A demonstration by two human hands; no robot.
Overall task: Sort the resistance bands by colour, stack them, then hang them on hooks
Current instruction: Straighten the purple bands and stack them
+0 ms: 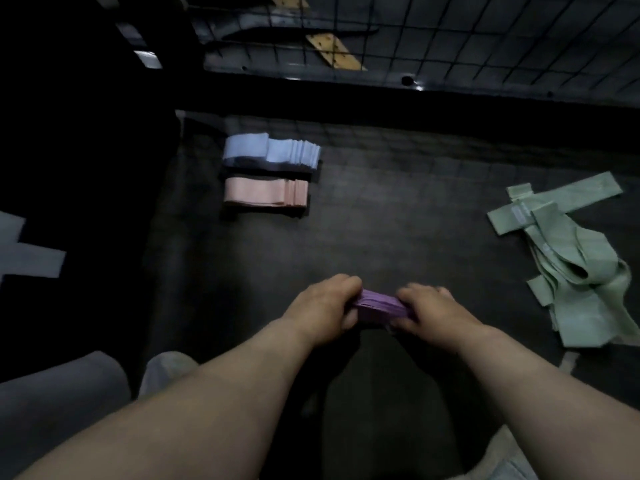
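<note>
A stack of purple bands (pixel 380 305) is held low in the middle of the view, squeezed from both ends. My left hand (pixel 322 306) grips its left end and my right hand (pixel 431 308) grips its right end. On the dark mat (pixel 398 220), farther back on the left, lies a neat stack of light blue bands (pixel 270 152), and a neat stack of pink bands (pixel 265 192) sits just in front of it. A loose, tangled heap of green bands (pixel 571 258) is spread over the mat at the right.
A black wire grid panel (pixel 485 39) stands at the back, with yellow wooden pieces (pixel 334 51) behind it. The floor left of the mat is dark, with a pale cross-shaped mark (pixel 24 254). My knees (pixel 59 393) show at the bottom.
</note>
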